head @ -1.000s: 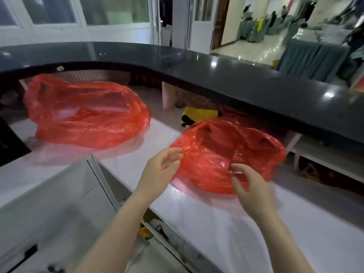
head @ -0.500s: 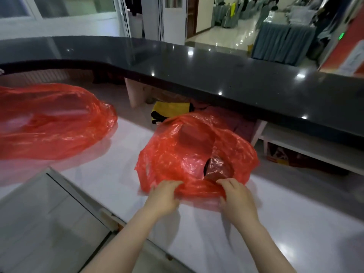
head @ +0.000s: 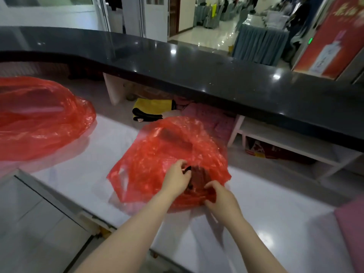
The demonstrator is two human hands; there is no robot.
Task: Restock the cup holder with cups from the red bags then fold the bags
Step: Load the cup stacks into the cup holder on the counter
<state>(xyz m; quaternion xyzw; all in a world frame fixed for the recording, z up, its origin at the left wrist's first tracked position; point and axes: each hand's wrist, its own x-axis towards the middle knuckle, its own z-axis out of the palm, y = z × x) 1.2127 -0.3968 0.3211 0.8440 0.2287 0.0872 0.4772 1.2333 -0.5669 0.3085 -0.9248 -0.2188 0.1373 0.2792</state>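
Note:
A crumpled red plastic bag (head: 157, 154) lies on the white counter (head: 275, 223) in front of me. My left hand (head: 176, 178) grips the bag's near edge at its opening, fingers curled into the plastic. My right hand (head: 220, 196) pinches the bag's lower right rim just beside it. A dark gap shows between the two hands where the bag's mouth is gathered. A second, larger red bag (head: 39, 119) sits puffed up at the far left of the counter. No cups or cup holder are visible.
A raised black curved countertop (head: 197, 62) runs across the back. Below it lie a yellow and black item (head: 151, 109) and pink cloth (head: 208, 119) on a lower shelf. A grey panel (head: 39, 213) borders the counter at lower left. A pink object (head: 352, 233) sits at the right edge.
Both hands reached the near bag, took hold of its near edge, then moved closer together, gathering the mouth. The view shifted right, pushing the other bag to the left.

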